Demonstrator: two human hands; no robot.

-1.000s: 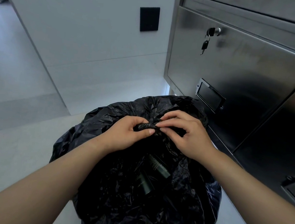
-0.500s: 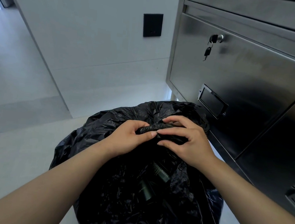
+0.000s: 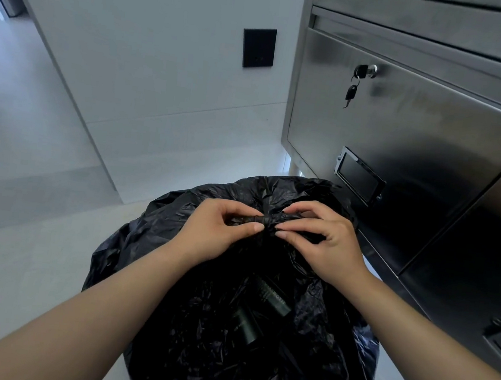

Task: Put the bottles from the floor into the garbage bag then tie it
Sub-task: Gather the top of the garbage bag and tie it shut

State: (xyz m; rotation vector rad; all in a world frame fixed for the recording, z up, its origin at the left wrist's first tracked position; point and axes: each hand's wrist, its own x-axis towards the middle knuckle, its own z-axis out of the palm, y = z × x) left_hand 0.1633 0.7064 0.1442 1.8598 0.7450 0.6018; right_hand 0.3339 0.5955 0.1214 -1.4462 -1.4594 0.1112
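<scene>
Tying looks like the step in hand. Nearest, at 6 o'clock: the black garbage bag (image 3: 221, 363) sits on the pale floor (image 3: 12, 271), body slack and crumpled. Two dark bottles (image 3: 270, 297) show inside through a gap in the plastic, just below the hands, lying tilted side by side. Loading seems done; no bottle is visible on the floor in view.

Above them, the left hand (image 3: 215, 233) and right hand (image 3: 321, 246) meet at the bag's top. Each pinches one end of a twisted strand of plastic (image 3: 255, 220), fingers curled, fingertips nearly touching across it. Cannot tell if a knot is formed or only a twist.

Risks:
- Thin film tears if pulled hard at the twist.
- The twist unwinds if either pinch slips.
- If only part of the rim was gathered, the gap over the bottles is left open and they could spill on lifting.

Farther, 2 o'clock: steel cabinet (image 3: 419, 166) with a key (image 3: 351, 91) hanging from its lock. 12 o'clock: black wall plate (image 3: 258, 47).
</scene>
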